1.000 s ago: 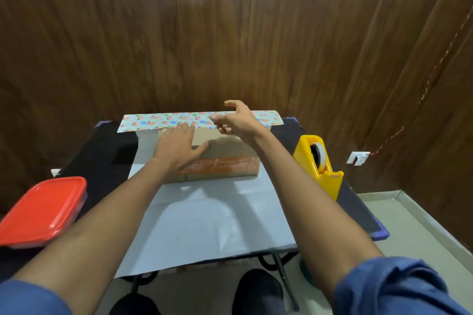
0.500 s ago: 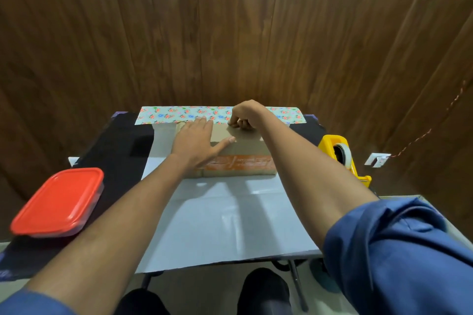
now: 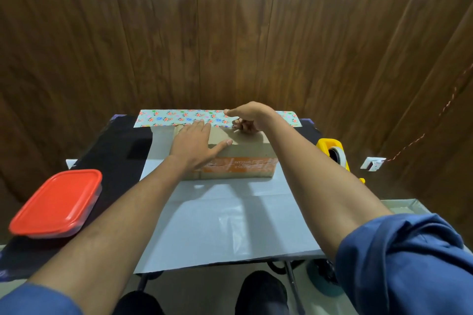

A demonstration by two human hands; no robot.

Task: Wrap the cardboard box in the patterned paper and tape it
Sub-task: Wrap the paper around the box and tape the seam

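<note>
A long cardboard box with an orange printed band lies on the white back of the patterned paper, which covers the middle of the table. The paper's far edge is turned up, showing its floral side. My left hand rests flat on the box top, fingers spread. My right hand is at the box's far edge and pinches the floral edge of the paper there. A yellow tape dispenser stands to the right of the box, partly behind my right forearm.
A container with a red lid sits at the table's near left on the black tabletop. The wooden wall rises right behind the table. A white wall socket is low on the right. My knees show below the table's front edge.
My right hand has gone from reaching over the paper's far edge to pinching it at the box's far side. The left hand stays flat on the box. The camera shifted.
</note>
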